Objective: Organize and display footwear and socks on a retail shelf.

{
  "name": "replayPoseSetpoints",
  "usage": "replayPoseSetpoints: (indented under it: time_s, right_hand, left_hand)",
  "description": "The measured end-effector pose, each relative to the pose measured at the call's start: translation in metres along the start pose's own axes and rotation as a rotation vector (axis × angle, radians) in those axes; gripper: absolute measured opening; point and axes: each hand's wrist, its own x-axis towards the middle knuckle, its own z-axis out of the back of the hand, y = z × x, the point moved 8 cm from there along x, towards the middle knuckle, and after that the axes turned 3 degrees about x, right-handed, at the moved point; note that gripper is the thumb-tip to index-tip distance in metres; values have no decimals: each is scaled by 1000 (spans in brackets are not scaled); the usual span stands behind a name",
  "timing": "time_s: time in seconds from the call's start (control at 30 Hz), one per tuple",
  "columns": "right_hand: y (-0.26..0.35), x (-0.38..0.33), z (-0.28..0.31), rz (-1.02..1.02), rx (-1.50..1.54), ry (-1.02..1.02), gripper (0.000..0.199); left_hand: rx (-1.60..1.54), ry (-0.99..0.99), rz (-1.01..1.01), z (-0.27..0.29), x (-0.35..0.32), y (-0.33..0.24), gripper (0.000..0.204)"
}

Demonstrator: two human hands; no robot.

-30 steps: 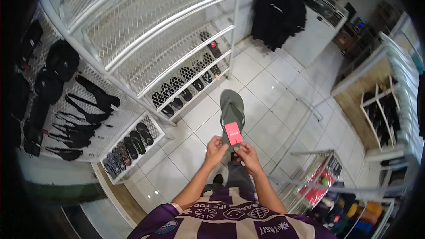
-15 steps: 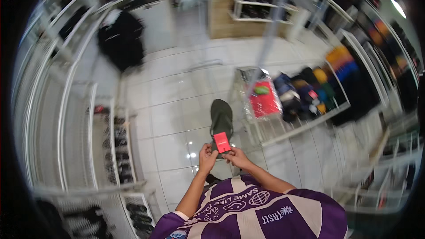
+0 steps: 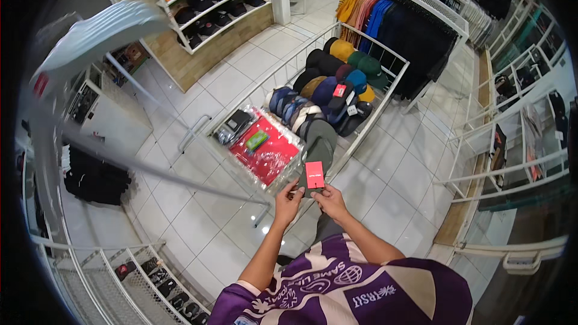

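Between my hands is a dark olive flip-flop (image 3: 320, 138), its toe pointing away from me. A red hang tag (image 3: 315, 174) lies over its heel half and covers part of the sole. My left hand (image 3: 289, 202) is closed on the heel end from the left. From the right, my right hand (image 3: 330, 201) pinches the heel close to the tag's lower edge. Behind the flip-flop's toe, caps (image 3: 328, 87) in several colours are heaped in a white metal display bin (image 3: 368, 125). Left of the flip-flop lies a red plastic-wrapped package (image 3: 268, 162) with a green packet (image 3: 257, 140) on it.
Coloured shirts (image 3: 373, 15) hang on a rack beyond the bin. Shelves of caps (image 3: 211, 6) stand at the far left. A pale garment (image 3: 102, 33) hangs from a stand nearby. White wire shelving (image 3: 481, 171) lines the right, and low footwear racks (image 3: 159, 277) the lower left.
My view has swung right, so the display bin now lies straight ahead. The flip-flop, still in both hands, has come over the bin's near edge in view.
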Motion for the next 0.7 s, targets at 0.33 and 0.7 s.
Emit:
replayPoseSetpoints:
  time_s: [0.33,0.7]
  right_hand:
    - [49,263,126,153,-55,-137,24]
    - [61,416,190,-143,-193,-304,39]
  left_hand:
    - [324,67,-229,-121,265,4,40]
    - [488,189,-113,-179,400,26,40]
